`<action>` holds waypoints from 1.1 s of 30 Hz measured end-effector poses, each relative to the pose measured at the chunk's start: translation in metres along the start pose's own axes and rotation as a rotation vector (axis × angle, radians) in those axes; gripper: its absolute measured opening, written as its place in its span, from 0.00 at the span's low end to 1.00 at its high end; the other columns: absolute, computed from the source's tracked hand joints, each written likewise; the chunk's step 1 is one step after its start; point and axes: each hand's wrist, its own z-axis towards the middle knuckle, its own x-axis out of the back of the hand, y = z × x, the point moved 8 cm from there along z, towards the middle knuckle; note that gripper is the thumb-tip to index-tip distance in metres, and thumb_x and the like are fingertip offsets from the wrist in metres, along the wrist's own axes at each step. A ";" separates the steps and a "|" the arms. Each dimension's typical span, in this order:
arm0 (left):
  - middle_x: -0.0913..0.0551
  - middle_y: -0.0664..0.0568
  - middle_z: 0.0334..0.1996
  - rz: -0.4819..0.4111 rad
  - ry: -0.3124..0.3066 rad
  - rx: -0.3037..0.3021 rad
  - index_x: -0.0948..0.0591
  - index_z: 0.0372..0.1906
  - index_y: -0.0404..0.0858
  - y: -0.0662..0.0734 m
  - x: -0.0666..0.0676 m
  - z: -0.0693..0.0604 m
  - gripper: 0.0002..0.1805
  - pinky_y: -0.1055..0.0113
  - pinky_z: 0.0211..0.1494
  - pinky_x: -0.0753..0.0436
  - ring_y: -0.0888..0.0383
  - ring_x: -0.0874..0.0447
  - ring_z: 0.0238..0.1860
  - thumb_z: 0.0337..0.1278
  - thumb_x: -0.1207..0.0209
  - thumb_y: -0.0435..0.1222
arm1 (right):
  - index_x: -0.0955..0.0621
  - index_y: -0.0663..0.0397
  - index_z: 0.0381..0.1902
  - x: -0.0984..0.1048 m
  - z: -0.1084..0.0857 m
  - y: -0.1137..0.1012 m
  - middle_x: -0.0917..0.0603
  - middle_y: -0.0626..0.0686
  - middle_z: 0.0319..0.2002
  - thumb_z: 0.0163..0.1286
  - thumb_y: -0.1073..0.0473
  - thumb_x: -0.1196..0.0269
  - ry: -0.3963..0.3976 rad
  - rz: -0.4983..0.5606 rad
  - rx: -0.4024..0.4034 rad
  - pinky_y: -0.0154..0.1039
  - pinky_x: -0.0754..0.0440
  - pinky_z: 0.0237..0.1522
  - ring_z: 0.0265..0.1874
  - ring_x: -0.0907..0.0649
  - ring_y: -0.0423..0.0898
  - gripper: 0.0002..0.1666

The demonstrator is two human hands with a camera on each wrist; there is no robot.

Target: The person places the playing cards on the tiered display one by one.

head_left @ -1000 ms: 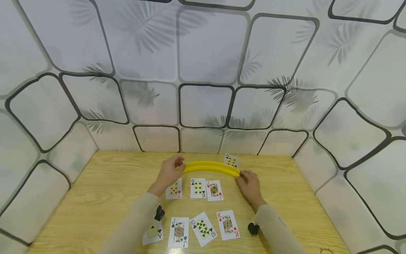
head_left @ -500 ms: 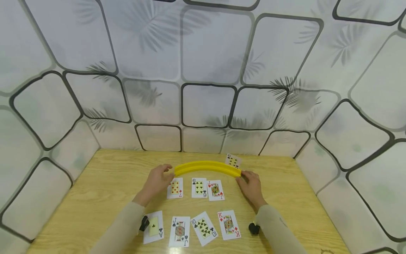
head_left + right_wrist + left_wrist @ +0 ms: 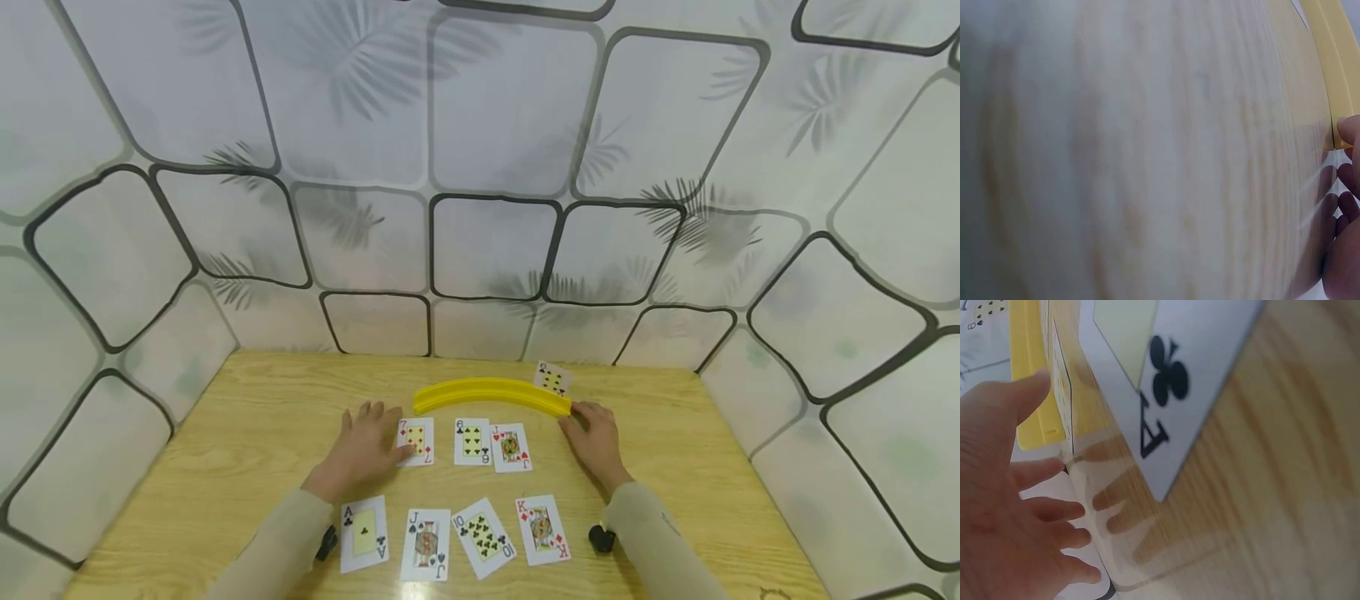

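Fingers of left hand (image 3: 358,454) spread, thumb over seven of diamonds (image 3: 417,438); right hand (image 3: 596,440) pinching right end of curved yellow strip (image 3: 491,388), near far edge of wood-grained desk (image 3: 675,442). Wall (image 3: 487,250) behind: grey fronds, rounded outlines.

Playing cards (image 3: 425,546) read A, J, 10, K, 7, 6, J, 6.

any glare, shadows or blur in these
Head view: a bright glare spot on the table, just below the jack of spades; left wrist view: finger shadows on the table beside the left hand; right wrist view: nearest table surface blurred, dark shadow beside the right hand at the yellow track.
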 end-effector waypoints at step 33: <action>0.35 0.24 0.76 -0.115 -0.048 0.060 0.27 0.72 0.32 0.001 -0.007 0.002 0.39 0.15 0.72 0.50 0.16 0.46 0.77 0.63 0.29 0.49 | 0.22 0.68 0.67 -0.001 0.000 0.002 0.23 0.68 0.69 0.75 0.55 0.32 -0.003 0.001 -0.012 0.64 0.34 0.78 0.71 0.29 0.65 0.29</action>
